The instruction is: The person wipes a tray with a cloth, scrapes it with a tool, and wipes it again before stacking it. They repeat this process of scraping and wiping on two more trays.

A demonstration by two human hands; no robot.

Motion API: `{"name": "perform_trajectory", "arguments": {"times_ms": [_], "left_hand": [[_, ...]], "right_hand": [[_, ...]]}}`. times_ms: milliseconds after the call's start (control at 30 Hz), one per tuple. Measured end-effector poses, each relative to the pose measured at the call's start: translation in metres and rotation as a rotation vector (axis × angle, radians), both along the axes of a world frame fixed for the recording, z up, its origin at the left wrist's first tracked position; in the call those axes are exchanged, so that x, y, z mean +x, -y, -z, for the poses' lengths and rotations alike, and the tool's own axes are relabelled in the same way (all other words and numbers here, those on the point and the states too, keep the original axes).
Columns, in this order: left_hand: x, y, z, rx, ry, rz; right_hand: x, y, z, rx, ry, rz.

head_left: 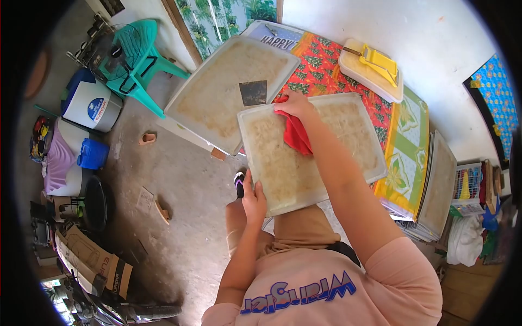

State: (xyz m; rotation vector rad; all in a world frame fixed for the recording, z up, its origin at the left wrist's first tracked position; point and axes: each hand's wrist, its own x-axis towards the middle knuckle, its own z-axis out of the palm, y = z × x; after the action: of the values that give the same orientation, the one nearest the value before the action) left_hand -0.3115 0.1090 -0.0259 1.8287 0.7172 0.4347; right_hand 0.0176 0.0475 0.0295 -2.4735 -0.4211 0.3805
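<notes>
A stained, pale rectangular tray (348, 130) is tilted above my lap, near the table's edge. My left hand (254, 200) holds its lower left side, with the fingers pressed along the edge. At the tray's far left corner, my right hand (298, 106) grips a red cloth (296, 136), which hangs down over the tray's surface. Another stained tray (217, 87) lies on the table beyond, with a dark square piece (253, 93) on it.
On the patterned tablecloth (326, 62) a tub (356, 68) bears a yellow tool (381, 64). Stacked trays (437, 179) stand right of the table. At left are a green chair (149, 65), a blue container (93, 154) and slippers (162, 212) on the floor.
</notes>
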Motion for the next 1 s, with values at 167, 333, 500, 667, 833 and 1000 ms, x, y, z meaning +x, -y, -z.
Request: {"name": "perform_trajectory", "arguments": {"times_ms": [167,333,500,667,833,1000], "left_hand": [[-0.001,0.002,-0.014,0.017,0.084,0.005],[-0.002,0.0,-0.004,0.047,0.057,-0.01],[-0.002,0.003,-0.017,0.001,-0.019,-0.003],[-0.003,0.002,-0.005,0.016,0.023,-0.015],[-0.002,0.0,-0.005,0.012,0.052,-0.019],[-0.003,0.002,-0.009,-0.054,0.02,-0.008]], "right_hand": [[0.021,0.009,0.028,0.149,-0.079,-0.12],[0.003,0.013,0.018,0.108,0.05,-0.181],[-0.017,0.004,0.01,0.032,0.111,-0.109],[-0.022,-0.008,-0.009,-0.109,0.098,-0.021],[0.023,0.005,0.023,0.097,0.031,-0.222],[-0.014,-0.01,-0.004,-0.16,0.18,-0.007]]}}
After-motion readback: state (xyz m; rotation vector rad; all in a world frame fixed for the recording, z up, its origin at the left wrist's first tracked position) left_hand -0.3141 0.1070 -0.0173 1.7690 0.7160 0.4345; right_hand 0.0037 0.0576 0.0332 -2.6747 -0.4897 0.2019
